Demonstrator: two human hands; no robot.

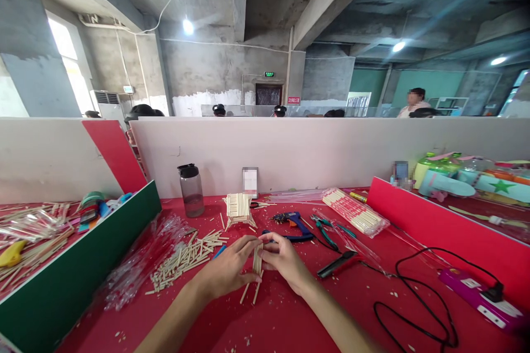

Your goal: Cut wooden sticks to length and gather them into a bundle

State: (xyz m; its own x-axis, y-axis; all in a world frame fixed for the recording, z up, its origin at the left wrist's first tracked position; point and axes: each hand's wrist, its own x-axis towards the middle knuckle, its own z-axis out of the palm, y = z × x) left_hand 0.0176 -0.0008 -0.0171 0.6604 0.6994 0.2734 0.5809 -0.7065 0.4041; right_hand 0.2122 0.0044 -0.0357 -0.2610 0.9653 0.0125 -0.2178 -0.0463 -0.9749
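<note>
A small assembly of pale wooden sticks (257, 262) is held between my two hands over the red table. My left hand (232, 267) closes on its left side, thumb low and fingers at the top. From the right, my right hand (284, 258) pinches its upper part. Two longer sticks stick out below toward me. Just beyond stands a larger model built of sticks (239, 209), with a flat top and splayed legs. Left of my left hand lies a loose pile of short cut sticks (186, 259). A blue glue gun (292, 223) rests beyond my right hand.
Green-handled pliers (325, 231), a black-bladed tool (337, 265) and a pack of sticks (356, 212) lie right. A black cord runs to a purple power strip (482, 298). A bottle (191, 190), phone (250, 182) and plastic wrap (136, 265) stand or lie around. Low dividers flank the table.
</note>
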